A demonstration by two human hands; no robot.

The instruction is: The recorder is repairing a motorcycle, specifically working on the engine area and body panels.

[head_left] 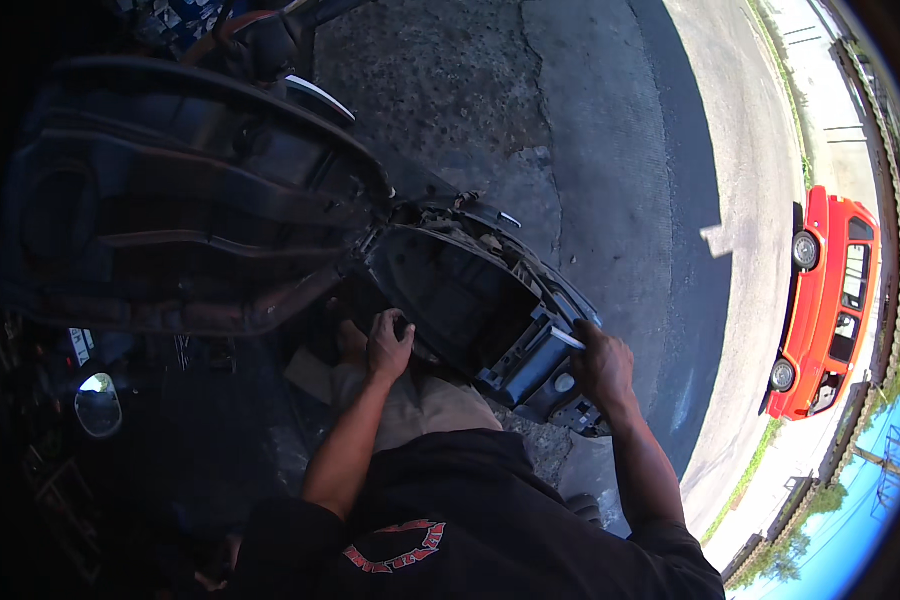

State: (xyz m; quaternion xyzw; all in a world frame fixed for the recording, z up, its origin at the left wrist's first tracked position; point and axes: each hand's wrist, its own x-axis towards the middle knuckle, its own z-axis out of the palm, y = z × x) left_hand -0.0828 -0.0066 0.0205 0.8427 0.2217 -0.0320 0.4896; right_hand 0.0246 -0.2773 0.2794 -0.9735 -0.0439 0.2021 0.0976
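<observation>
A motor scooter lies before me with its seat tipped up to the left, dark underside showing. The open storage box is bare of its cover, a deep black hollow. My left hand is at the box's near rim, fingers curled around a small dark thing or gap that I cannot make out. Bent over the scooter's rear right side, my right hand has its fingers closed beside a pale strip; what they grip is hidden. Next to it sits a round light cap on the rear section.
A round mirror and dark clutter stand at the left. Another vehicle's part is at the top. Rough concrete lies beyond the scooter. A red van is parked across the sunlit road at the right.
</observation>
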